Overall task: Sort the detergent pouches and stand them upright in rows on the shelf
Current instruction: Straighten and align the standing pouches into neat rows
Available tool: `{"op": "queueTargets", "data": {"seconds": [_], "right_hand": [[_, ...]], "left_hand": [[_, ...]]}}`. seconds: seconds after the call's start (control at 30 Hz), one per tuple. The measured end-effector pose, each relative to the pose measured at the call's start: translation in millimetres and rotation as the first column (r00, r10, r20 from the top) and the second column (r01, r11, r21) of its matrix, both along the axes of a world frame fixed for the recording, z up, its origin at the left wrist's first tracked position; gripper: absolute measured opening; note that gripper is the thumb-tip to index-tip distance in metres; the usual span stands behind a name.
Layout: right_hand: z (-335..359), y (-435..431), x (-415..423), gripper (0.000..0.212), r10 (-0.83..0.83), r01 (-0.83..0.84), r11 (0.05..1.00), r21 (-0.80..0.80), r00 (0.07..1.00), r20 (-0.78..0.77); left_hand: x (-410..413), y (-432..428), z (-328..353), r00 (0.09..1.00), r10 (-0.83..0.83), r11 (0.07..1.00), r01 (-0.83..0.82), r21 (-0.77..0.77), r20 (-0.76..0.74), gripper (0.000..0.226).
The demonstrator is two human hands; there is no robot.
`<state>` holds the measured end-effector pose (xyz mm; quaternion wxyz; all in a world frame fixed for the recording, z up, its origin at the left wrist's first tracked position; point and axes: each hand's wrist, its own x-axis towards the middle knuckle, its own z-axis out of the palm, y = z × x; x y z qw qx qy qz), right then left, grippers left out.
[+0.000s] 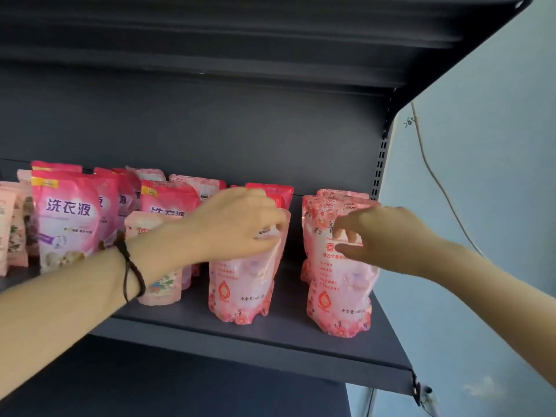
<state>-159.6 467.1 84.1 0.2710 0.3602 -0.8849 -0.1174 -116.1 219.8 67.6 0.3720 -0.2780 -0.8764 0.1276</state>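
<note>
the left hand [237,224] is holding the top of the middle pouch [240,284] with curled fingers. this pouch is standing upright near the front of the shelf [270,335]. to its right, the right hand [385,236] is touching the right pouch [340,299] with half-bent fingers; i cannot tell if it is gripping. to its left, dark pink pouches [64,218] are showing "洗衣液". behind it, red pouches [270,191] are standing. the right pouch is showing "香".

Leftmost pale pouch [3,230] partly beyond the view's left edge
</note>
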Motion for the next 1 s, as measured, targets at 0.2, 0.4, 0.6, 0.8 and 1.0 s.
{"op": "queueTargets", "data": {"seconds": [0.2, 0.4, 0.6, 0.8, 1.0], "right_hand": [[22.6, -44.4, -1.7, 0.022, 0.079, -0.065, 0.994, 0.092, 0.985, -0.151], [33.0, -89.2, -5.8, 0.026, 0.094, -0.091, 0.995, 0.046, 0.992, -0.083], [30.9, -112.4, -11.0, 0.018, -0.008, 0.008, 1.000, -0.010, 0.998, 0.055], [33.0, -115.2, -4.9, 0.018, -0.072, 0.089, 0.992, -0.087, 0.980, 0.184], [18.9, -107.0, -11.0, 0.027, 0.010, 0.064, 0.970, -0.233, 0.953, 0.304]], "left_hand": [[12.9, -60.0, 40.7, 0.987, 0.114, 0.980, -0.130, -0.151, -0.110, 0.024], [3.9, -118.6, 46.6, 0.971, 0.237, 0.967, -0.238, -0.091, -0.014, 0.037], [-24.9, -127.0, 39.7, 0.950, 0.039, 0.986, -0.088, 0.143, 0.311, 0.033], [-46.2, -119.8, 33.5, 0.905, -0.140, 0.975, 0.055, 0.215, 0.402, 0.018], [-49.5, -110.1, 17.9, 0.786, -0.350, 0.831, 0.010, 0.556, 0.510, 0.024]]}}
